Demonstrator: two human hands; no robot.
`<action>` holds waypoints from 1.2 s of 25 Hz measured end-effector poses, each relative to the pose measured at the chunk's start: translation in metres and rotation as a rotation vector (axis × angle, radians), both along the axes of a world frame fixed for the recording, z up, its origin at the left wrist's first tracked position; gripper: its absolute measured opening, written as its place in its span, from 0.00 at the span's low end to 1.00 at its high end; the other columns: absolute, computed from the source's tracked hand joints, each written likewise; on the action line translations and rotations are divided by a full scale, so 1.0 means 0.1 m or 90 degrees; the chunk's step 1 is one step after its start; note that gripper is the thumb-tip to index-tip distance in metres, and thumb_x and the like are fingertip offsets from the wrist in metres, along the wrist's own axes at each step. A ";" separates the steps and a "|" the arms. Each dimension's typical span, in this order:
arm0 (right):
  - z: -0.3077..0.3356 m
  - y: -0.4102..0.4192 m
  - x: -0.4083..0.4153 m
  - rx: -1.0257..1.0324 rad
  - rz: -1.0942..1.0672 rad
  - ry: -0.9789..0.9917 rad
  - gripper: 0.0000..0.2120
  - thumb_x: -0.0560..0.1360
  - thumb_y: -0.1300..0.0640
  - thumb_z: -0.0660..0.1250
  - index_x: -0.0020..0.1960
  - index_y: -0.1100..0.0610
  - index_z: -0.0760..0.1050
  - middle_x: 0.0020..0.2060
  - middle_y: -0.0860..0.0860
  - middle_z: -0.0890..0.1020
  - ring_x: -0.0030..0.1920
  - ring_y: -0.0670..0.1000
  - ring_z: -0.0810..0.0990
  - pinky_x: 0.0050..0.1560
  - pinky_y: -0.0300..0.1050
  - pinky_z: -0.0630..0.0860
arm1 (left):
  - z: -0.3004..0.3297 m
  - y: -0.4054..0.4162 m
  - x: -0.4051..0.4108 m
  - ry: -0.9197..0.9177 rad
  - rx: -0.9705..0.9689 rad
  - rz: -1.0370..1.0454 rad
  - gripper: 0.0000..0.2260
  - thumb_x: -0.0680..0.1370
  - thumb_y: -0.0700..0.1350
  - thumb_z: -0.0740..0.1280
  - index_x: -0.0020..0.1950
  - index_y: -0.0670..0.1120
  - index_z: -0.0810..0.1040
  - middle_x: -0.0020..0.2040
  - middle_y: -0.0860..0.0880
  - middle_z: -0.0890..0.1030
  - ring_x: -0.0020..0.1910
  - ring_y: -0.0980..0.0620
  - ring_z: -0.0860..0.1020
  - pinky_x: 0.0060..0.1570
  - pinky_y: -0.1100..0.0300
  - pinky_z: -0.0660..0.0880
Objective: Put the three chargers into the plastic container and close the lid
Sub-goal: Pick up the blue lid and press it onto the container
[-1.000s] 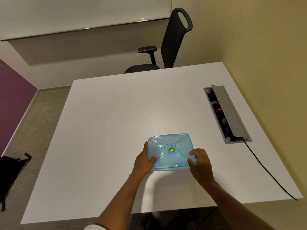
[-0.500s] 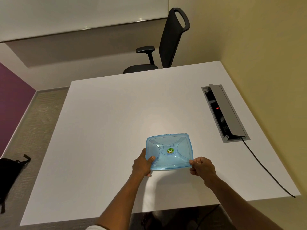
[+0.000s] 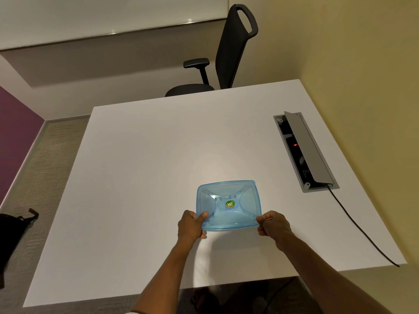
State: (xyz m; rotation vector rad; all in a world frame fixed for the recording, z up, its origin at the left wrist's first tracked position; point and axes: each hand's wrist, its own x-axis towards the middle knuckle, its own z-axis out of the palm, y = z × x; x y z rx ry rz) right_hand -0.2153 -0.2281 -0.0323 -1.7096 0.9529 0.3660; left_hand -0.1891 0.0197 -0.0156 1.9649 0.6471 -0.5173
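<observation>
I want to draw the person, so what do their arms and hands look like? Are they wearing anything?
Both arms are bare from wrist to past the elbow. The left hand and right hand wear no gloves, and I see no rings or watch. A small bit of white sleeve peeks in at the bottom edge.

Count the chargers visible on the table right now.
0. None shows on the table or through the blue container, held at its near corners by the left hand and right hand. Some may lie out of view.
</observation>
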 end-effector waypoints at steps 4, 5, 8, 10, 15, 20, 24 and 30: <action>0.01 -0.04 -0.01 0.040 0.007 -0.006 0.06 0.73 0.65 0.71 0.39 0.63 0.75 0.31 0.58 0.80 0.28 0.54 0.78 0.31 0.45 0.79 | -0.01 0.03 -0.02 -0.009 -0.003 -0.005 0.17 0.76 0.54 0.70 0.44 0.43 0.67 0.32 0.44 0.81 0.22 0.48 0.79 0.21 0.68 0.71; 0.02 -0.06 -0.03 0.066 0.009 -0.017 0.06 0.74 0.65 0.71 0.40 0.64 0.74 0.32 0.59 0.80 0.29 0.54 0.78 0.30 0.45 0.79 | -0.02 0.04 -0.04 -0.009 -0.012 -0.005 0.17 0.76 0.54 0.69 0.44 0.43 0.68 0.32 0.44 0.82 0.25 0.47 0.81 0.25 0.66 0.74; 0.04 -0.08 -0.08 0.115 0.022 -0.046 0.07 0.74 0.64 0.71 0.43 0.66 0.73 0.34 0.61 0.79 0.31 0.55 0.79 0.32 0.45 0.82 | -0.10 0.15 -0.09 -0.004 -0.106 0.023 0.16 0.77 0.51 0.70 0.48 0.38 0.73 0.39 0.40 0.85 0.33 0.42 0.85 0.43 0.50 0.83; 0.03 -0.08 -0.09 0.119 0.020 -0.050 0.07 0.75 0.63 0.70 0.44 0.66 0.73 0.35 0.61 0.78 0.32 0.56 0.79 0.36 0.47 0.83 | -0.14 0.23 -0.14 0.009 -0.152 0.029 0.14 0.77 0.48 0.70 0.50 0.36 0.78 0.38 0.38 0.85 0.36 0.42 0.84 0.52 0.43 0.81; -0.04 -0.07 -0.07 0.082 0.027 -0.041 0.08 0.75 0.62 0.70 0.46 0.66 0.74 0.34 0.60 0.80 0.31 0.55 0.80 0.42 0.53 0.82 | -0.18 0.25 -0.20 0.031 -0.199 0.072 0.11 0.77 0.45 0.70 0.49 0.36 0.81 0.39 0.36 0.86 0.41 0.39 0.83 0.55 0.43 0.79; 0.05 -0.17 -0.03 0.160 0.063 -0.009 0.11 0.74 0.62 0.72 0.48 0.69 0.74 0.37 0.61 0.80 0.34 0.55 0.80 0.38 0.46 0.83 | -0.14 0.30 -0.12 0.068 -0.229 0.072 0.13 0.76 0.44 0.72 0.50 0.34 0.80 0.35 0.39 0.82 0.36 0.42 0.80 0.46 0.50 0.81; 0.16 -0.37 0.18 0.092 0.141 -0.002 0.14 0.73 0.58 0.73 0.50 0.67 0.76 0.39 0.58 0.80 0.36 0.54 0.80 0.42 0.48 0.83 | -0.07 0.34 0.06 0.023 -0.104 0.040 0.16 0.78 0.52 0.67 0.46 0.39 0.80 0.40 0.43 0.83 0.37 0.46 0.81 0.47 0.49 0.82; 0.27 -0.40 0.86 0.035 0.167 -0.080 0.12 0.74 0.56 0.70 0.43 0.66 0.78 0.37 0.58 0.79 0.36 0.53 0.78 0.46 0.54 0.80 | 0.06 0.20 0.67 -0.071 -0.031 -0.047 0.07 0.76 0.49 0.64 0.43 0.53 0.81 0.47 0.49 0.85 0.49 0.45 0.83 0.55 0.44 0.80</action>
